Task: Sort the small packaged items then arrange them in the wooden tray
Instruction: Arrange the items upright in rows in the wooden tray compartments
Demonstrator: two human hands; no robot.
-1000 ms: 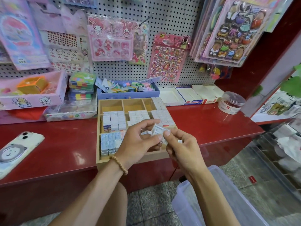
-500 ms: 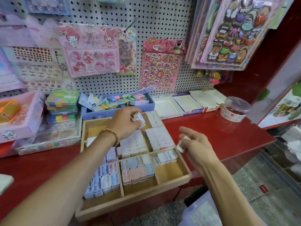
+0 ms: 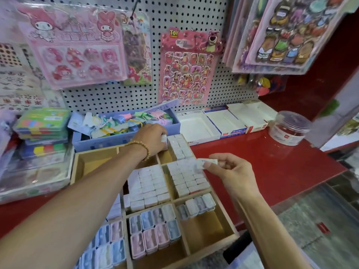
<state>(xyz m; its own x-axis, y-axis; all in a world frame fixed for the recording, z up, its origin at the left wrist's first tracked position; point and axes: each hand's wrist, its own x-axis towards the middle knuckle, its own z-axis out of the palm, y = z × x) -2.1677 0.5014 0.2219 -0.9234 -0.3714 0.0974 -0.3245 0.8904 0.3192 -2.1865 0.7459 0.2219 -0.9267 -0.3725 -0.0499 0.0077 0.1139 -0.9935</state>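
Note:
A wooden tray (image 3: 211, 243) with several compartments sits on the red counter. Rows of small white packaged items (image 3: 147, 189) fill its middle compartments, and blue and pink ones (image 3: 153, 230) fill the near ones. My left hand (image 3: 153, 138) reaches into the far right compartment and holds a small white packet (image 3: 164, 138) beside the row standing there. My right hand (image 3: 229, 171) hovers over the tray's right edge and pinches another small white packet (image 3: 206, 162) between thumb and fingers.
A blue box of coloured tags (image 3: 124, 131) stands right behind the tray. White open boxes (image 3: 219, 123) and a clear round tub (image 3: 289, 129) lie to the right. Stacked colourful cases (image 3: 42, 131) sit left. Sticker sheets hang on the pegboard (image 3: 194, 16).
My left hand has moved further back and down into the far right compartment with its packet. My right hand has lifted its packet over the tray's right side. The view has closed in.

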